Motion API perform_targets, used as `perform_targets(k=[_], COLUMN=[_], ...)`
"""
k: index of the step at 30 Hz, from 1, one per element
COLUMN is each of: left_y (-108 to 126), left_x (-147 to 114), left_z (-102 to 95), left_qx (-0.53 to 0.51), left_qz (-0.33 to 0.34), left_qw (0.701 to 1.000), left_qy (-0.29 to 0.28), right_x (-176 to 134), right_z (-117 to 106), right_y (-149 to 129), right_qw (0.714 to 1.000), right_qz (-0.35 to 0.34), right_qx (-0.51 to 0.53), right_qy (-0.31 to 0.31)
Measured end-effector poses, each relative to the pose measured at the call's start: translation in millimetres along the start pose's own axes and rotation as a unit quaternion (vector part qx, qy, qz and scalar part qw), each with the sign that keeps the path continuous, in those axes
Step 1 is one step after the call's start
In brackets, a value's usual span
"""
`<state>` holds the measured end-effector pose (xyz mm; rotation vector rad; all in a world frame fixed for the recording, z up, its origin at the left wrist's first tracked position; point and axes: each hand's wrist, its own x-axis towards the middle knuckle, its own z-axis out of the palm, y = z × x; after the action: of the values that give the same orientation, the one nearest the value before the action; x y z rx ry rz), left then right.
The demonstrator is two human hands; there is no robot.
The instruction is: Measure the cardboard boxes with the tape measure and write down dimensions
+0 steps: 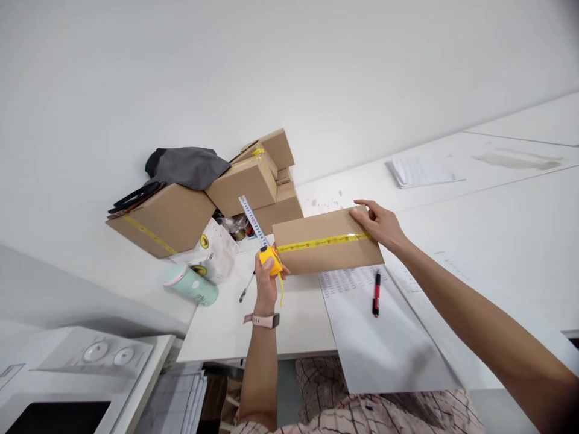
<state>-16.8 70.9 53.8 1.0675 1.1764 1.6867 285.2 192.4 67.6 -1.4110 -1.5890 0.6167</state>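
My left hand (266,277) is closed round a yellow tape measure (270,260), whose white blade sticks out up and to the left with numbers showing. The hand is also against the left end of a cardboard box (325,226) with yellow printed tape along it. At the box's right end, my right hand (377,223) grips the upper corner between thumb and fingers. The box is held over the desk, above printed sheets (375,337). A red and black pen (377,293) lies on those sheets. Another pen (246,287) lies left of my left wrist.
Several cardboard boxes (244,187) are stacked at the back left, with a dark grey cloth (190,167) on top. A mint-green bottle (194,285) and a white avocado-print bag (219,250) stand near. Papers (420,171) lie at the back right. A white microwave (76,367) is lower left.
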Motion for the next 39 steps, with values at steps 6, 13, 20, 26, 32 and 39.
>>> perform_targets(k=[6, 13, 20, 26, 32, 39], left_y=[17, -6, -35, -43, -45, -55], left_x=[4, -62, -82, -93, -95, -96], left_z=[13.8, 61.0, 96.0, 93.8, 95.2, 97.0], left_qx=[0.012, -0.061, -0.096, -0.103, -0.1, -0.017], left_qz=[0.041, -0.037, -0.116, -0.125, -0.125, -0.119], left_qw=[0.999, 0.985, 0.967, 0.965, 0.965, 0.975], left_qy=[0.028, -0.159, -0.206, -0.205, -0.207, -0.19], right_x=[37, 51, 40, 39, 41, 45], right_z=[11, 28, 26, 26, 24, 26], right_y=[-10, -19, -19, -20, -21, -15], right_qw=[0.992, 0.95, 0.919, 0.903, 0.872, 0.875], right_qz=[-0.071, -0.218, -0.263, -0.292, -0.355, -0.358], right_qx=[-0.095, -0.223, -0.29, -0.312, -0.336, -0.325], right_qy=[0.044, 0.027, 0.048, 0.053, 0.015, -0.007])
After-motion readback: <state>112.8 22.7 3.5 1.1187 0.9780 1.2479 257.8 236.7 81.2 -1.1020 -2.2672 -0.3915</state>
